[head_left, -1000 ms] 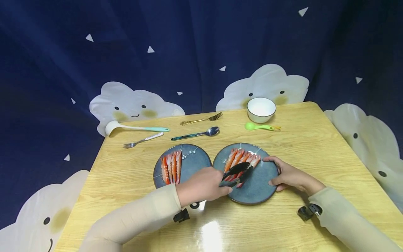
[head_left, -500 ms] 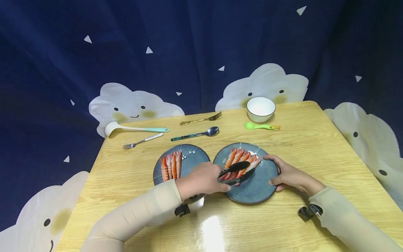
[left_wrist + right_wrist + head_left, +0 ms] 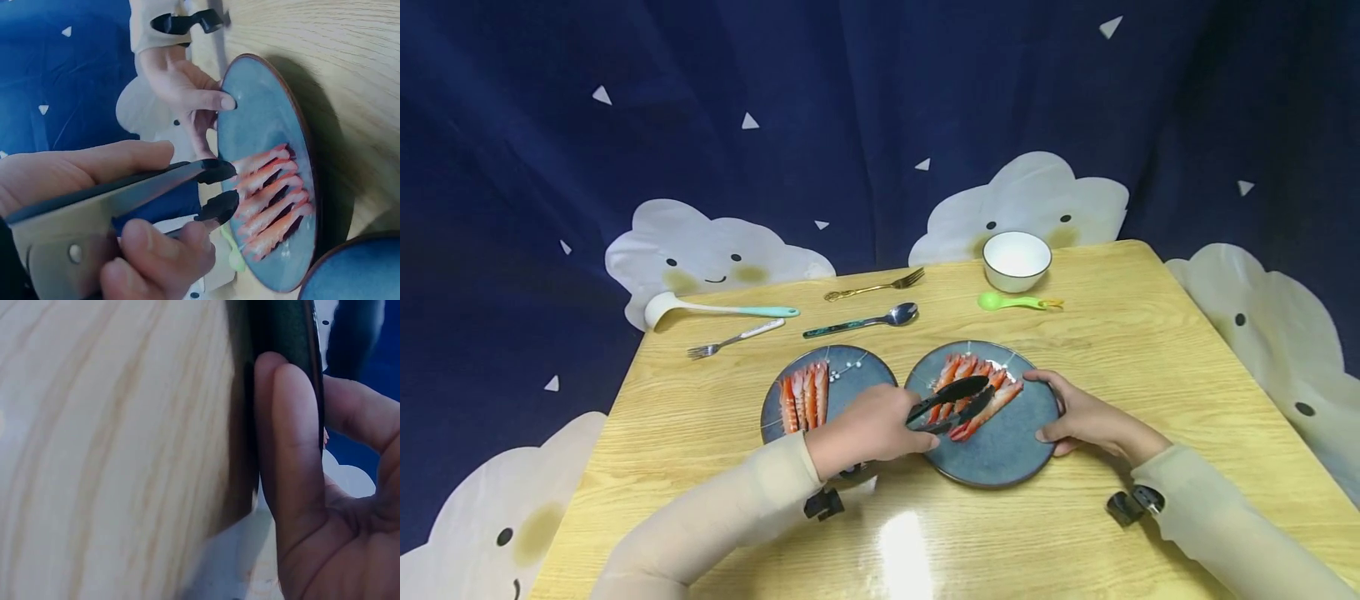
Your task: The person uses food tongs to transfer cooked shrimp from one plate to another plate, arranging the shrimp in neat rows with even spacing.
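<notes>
With fingers curled round parted tongs point(image 3: 958, 389), the left hand point(image 3: 876, 427) reaches over the plate point(image 3: 992, 460) from nine o'clock, prawns point(image 3: 998, 405) lying toward its eleven, while the right hand point(image 3: 1084, 422) pinches it at three.

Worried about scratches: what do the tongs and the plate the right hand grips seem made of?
Tongs: probably metal arms, from the satin grey sheen; matte black tips could be plastic or silicone. Plate: likely glazed ceramic, from its smooth blue-grey face and brown rim.

Head view faces forward-down — wrist views, closer, share its right plate point(image 3: 996, 457).
</notes>
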`<state>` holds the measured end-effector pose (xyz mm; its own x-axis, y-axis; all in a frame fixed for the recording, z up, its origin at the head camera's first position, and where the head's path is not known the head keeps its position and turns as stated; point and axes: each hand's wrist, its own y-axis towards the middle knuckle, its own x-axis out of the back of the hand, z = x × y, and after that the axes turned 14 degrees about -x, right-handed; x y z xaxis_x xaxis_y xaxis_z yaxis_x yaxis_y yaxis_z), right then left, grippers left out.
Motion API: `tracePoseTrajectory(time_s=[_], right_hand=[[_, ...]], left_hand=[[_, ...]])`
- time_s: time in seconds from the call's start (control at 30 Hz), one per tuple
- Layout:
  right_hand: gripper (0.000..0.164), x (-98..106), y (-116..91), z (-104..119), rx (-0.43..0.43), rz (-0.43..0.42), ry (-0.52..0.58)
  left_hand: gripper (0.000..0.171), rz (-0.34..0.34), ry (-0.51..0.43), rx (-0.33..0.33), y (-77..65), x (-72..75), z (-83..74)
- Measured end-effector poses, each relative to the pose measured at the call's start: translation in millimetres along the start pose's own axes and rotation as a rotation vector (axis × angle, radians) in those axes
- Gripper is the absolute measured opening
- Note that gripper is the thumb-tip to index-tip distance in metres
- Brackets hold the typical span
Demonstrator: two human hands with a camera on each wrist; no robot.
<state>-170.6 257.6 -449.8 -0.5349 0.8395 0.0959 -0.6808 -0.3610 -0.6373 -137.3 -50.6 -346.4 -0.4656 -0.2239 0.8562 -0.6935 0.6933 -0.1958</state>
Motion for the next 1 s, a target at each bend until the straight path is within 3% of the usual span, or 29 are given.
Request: tracePoseTrajectory(time_s=[0.1, 0.2, 0.5, 0.67, 0.77, 1.0], right_hand=[[0.091, -1.9, 0.5, -0.3, 0.001, -0.005, -0.003], [0.091, -3.4, 0.3, -0.4, -0.015, -0.016, 0.002], [0.092, -2.7, -2.2, 0.7, -0.025, -0.016, 0.019], [0.092, -2.4, -1.7, 2.6, -0.032, -0.023, 0.013], [0.092, -2.7, -0.8, 2.3, -0.039, -0.029, -0.002], [0.091, -3.4, 0.2, -0.5, -0.034, -0.028, -0.005]], left_hand=[[0.059, -0.030, -0.037, 0.008, -9.9, 6.2, 4.7], [0.066, -0.069, -0.007, 0.034, -24.3, 14.6, 9.5], [0.059, -0.165, 0.122, 0.257, -81.1, 34.2, 27.2], [0.051, -0.197, 0.186, 0.365, -108.1, 30.9, 38.4], [0.055, -0.208, 0.214, 0.400, -120.1, 25.3, 42.7], [0.055, -0.203, 0.231, 0.425, -127.3, 15.6, 50.8]])
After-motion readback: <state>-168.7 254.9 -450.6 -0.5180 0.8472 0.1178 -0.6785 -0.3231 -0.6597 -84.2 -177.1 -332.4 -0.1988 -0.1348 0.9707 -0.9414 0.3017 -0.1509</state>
